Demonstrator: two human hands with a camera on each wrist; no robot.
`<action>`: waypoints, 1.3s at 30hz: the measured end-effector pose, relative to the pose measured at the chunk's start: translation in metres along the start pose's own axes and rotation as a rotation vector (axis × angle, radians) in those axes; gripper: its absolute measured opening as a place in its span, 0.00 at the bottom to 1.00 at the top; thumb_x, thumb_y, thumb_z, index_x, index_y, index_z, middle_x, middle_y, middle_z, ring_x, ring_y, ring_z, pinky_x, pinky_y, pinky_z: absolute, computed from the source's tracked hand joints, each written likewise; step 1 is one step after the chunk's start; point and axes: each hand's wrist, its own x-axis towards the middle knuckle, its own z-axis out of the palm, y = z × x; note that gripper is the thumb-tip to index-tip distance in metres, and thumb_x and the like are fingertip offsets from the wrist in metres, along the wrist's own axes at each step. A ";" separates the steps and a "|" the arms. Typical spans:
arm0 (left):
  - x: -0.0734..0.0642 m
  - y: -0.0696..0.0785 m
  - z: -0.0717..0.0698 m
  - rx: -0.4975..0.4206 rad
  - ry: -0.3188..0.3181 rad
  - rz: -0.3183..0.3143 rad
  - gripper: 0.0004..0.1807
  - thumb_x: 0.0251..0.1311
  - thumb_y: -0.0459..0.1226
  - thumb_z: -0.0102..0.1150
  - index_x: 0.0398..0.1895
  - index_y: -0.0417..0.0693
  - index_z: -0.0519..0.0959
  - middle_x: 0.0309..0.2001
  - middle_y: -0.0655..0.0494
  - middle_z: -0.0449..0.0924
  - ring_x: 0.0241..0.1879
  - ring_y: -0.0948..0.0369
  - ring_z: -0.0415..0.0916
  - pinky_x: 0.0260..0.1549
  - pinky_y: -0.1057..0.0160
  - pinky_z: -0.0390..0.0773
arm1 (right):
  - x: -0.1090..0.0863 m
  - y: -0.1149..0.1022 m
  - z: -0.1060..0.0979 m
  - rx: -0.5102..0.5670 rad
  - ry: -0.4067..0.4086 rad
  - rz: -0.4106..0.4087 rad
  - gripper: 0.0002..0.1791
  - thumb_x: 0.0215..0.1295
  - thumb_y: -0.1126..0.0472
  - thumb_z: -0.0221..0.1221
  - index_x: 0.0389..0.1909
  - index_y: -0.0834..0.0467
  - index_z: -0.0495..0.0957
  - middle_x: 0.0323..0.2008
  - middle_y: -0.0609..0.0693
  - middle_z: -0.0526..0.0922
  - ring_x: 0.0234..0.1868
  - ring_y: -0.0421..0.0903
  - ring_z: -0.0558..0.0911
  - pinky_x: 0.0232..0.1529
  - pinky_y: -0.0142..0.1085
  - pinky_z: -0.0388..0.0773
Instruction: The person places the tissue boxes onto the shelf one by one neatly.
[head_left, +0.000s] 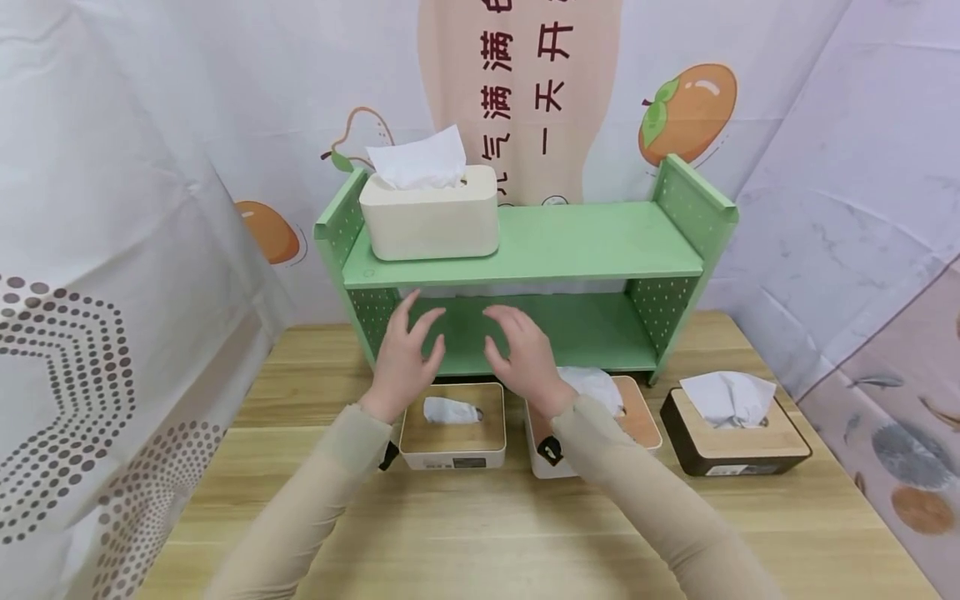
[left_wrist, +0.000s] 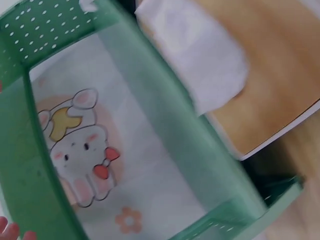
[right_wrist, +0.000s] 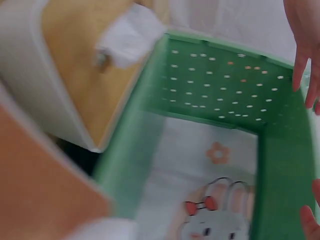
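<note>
My left hand (head_left: 402, 362) and right hand (head_left: 527, 357) hover a short way apart before the lower level of a green shelf (head_left: 600, 243), fingers spread and gently bent, nothing between them. On the shelf's upper level, at the left, sits a cream tissue box (head_left: 435, 225) with a tissue sticking out. Below the hands stands a white tissue box with a wooden lid (head_left: 453, 437). Another tissue box with an orange-brown lid (head_left: 639, 419) is partly hidden behind my right forearm. Fingertips (left_wrist: 10, 231) show at the left wrist view's lower left corner.
At the right stands a dark tissue box with a light wooden lid (head_left: 738, 446). All three lower boxes are on the wooden table (head_left: 465, 533) in front of the shelf. Printed cloth (head_left: 262, 108) hangs behind and at both sides. Perforated green end panels (right_wrist: 215, 82) bound the shelf.
</note>
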 end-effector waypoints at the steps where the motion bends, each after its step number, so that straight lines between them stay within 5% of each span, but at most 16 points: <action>1: -0.004 -0.001 0.002 -0.003 -0.008 0.003 0.19 0.57 0.30 0.58 0.53 0.39 0.75 0.64 0.32 0.60 0.62 0.37 0.63 0.55 0.41 0.70 | -0.005 0.002 0.002 0.004 -0.016 0.017 0.18 0.59 0.69 0.57 0.51 0.66 0.75 0.50 0.59 0.80 0.52 0.54 0.79 0.51 0.46 0.77; 15: -0.048 -0.001 0.016 -0.017 -0.064 -0.021 0.18 0.56 0.30 0.59 0.52 0.41 0.76 0.63 0.34 0.63 0.59 0.38 0.66 0.52 0.41 0.72 | -0.054 0.006 0.014 0.006 -0.181 0.144 0.18 0.59 0.69 0.58 0.51 0.64 0.75 0.48 0.57 0.80 0.45 0.51 0.81 0.44 0.44 0.79; 22: -0.072 -0.004 0.023 -0.016 -0.109 -0.033 0.17 0.55 0.29 0.60 0.50 0.40 0.78 0.62 0.34 0.65 0.58 0.39 0.68 0.51 0.41 0.72 | -0.069 -0.003 0.014 0.018 -0.377 0.253 0.21 0.58 0.66 0.60 0.53 0.61 0.74 0.52 0.58 0.77 0.53 0.55 0.78 0.49 0.47 0.77; 29: -0.091 -0.008 0.021 -0.024 -0.171 -0.113 0.19 0.55 0.30 0.60 0.52 0.41 0.77 0.64 0.35 0.62 0.55 0.42 0.68 0.52 0.41 0.71 | -0.076 -0.015 0.011 0.095 -0.524 0.365 0.27 0.62 0.61 0.59 0.62 0.61 0.68 0.63 0.67 0.64 0.60 0.62 0.71 0.54 0.51 0.73; 33: -0.100 -0.010 0.020 -0.033 -0.207 -0.165 0.21 0.58 0.32 0.60 0.56 0.43 0.75 0.66 0.33 0.59 0.64 0.37 0.59 0.55 0.38 0.68 | -0.081 -0.023 0.012 0.115 -0.590 0.452 0.33 0.63 0.53 0.59 0.68 0.57 0.62 0.70 0.70 0.50 0.64 0.68 0.64 0.53 0.55 0.73; 39: -0.114 -0.011 0.016 -0.043 -0.341 -0.355 0.36 0.56 0.47 0.64 0.67 0.46 0.66 0.72 0.29 0.41 0.70 0.31 0.39 0.55 0.29 0.60 | -0.090 -0.034 0.022 0.213 -0.612 0.558 0.43 0.57 0.49 0.64 0.71 0.56 0.57 0.71 0.73 0.37 0.70 0.71 0.48 0.59 0.63 0.63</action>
